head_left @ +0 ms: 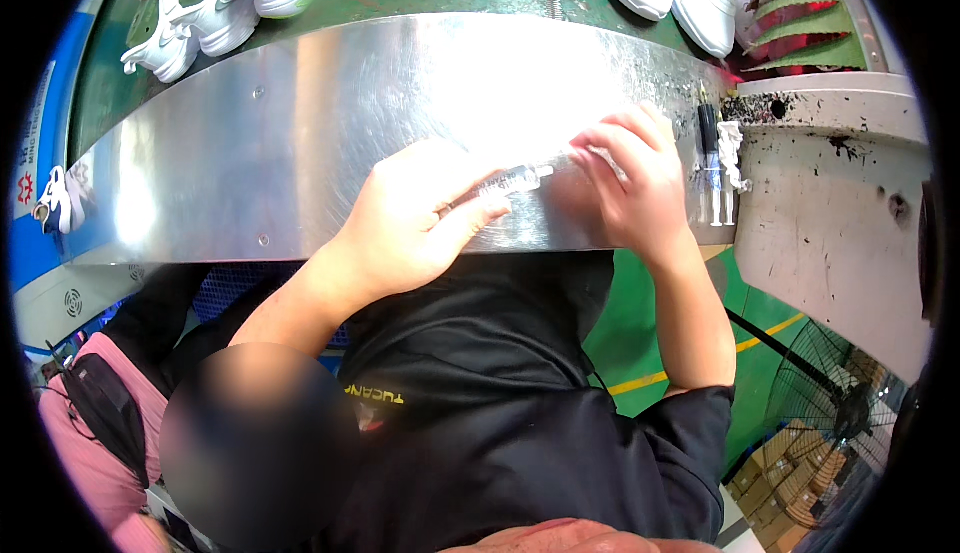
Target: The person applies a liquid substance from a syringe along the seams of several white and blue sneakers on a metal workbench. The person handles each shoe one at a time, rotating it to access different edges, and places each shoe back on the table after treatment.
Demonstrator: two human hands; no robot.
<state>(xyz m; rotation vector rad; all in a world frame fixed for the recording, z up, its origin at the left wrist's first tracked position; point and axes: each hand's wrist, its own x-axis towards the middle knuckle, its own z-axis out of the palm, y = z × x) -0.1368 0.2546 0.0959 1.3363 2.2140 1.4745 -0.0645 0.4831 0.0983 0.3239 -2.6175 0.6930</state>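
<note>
Clear cylindrical plastic tube with narrow nozzle [515, 181]: located above the polished silver metal desk [210, 163], clamped between thumb and fingers of the left grip [405, 213]. Nozzle faces the right grip [638, 181], which stands apart, fingers curled; whether it holds anything cannot be told.
</note>
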